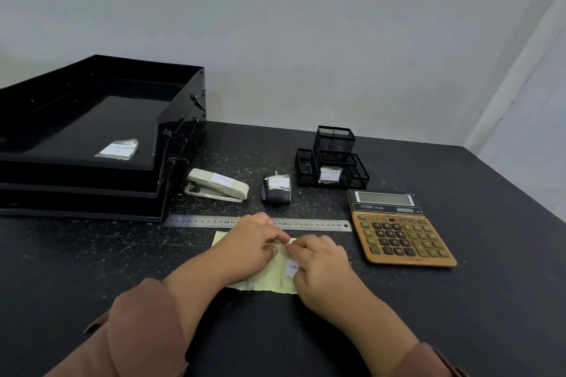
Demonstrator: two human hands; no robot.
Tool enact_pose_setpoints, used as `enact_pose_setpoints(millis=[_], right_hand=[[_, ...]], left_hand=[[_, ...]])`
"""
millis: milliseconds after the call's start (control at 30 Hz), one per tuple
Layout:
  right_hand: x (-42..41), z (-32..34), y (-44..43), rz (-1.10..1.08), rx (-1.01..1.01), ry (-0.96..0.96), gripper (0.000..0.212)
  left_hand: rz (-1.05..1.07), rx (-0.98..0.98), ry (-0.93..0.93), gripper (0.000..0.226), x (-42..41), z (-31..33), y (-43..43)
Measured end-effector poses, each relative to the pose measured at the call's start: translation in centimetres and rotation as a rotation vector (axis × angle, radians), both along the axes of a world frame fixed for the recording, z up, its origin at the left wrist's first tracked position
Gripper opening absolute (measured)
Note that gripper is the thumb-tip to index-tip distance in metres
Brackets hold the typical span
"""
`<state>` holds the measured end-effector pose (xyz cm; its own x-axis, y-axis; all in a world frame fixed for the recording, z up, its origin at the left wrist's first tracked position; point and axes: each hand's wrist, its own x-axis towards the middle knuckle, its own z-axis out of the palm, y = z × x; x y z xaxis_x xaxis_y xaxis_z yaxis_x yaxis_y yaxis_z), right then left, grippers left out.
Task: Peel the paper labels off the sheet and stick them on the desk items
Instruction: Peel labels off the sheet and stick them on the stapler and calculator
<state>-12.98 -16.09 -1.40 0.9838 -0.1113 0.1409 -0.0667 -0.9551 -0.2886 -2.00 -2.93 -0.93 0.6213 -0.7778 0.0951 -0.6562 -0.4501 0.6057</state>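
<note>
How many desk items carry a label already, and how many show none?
Labelled: 4 (tray stack, stapler, mouse, pen holder)
No label showing: 2 (ruler, calculator)
Total: 6

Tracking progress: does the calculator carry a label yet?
Unlabelled: the calculator shows no white label on its keys, display or casing.

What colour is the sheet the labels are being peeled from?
Pale yellow sheet, best seen in the head view.
</note>
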Motion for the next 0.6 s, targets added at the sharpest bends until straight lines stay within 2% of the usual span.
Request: enact_pose_setpoints(millis=[300,467,600], right_hand=[[0.10,-0.01,0.30,0.016,-0.019,0.009,0.044],[-0.16,0.13,0.23,0.011,0.037,-0.046,0.057],[0.08,-0.03,0.33,0.009,-0.047,0.012,0.047]], left_hand=[[0.007,-0.009,0.017,0.027,0.01,-0.16,0.02],[0.007,-0.001,-0.010,0.026,0.01,-0.16,-0.03],[0.006,-0.012,0.000,0.028,-0.03,-0.12,-0.02]])
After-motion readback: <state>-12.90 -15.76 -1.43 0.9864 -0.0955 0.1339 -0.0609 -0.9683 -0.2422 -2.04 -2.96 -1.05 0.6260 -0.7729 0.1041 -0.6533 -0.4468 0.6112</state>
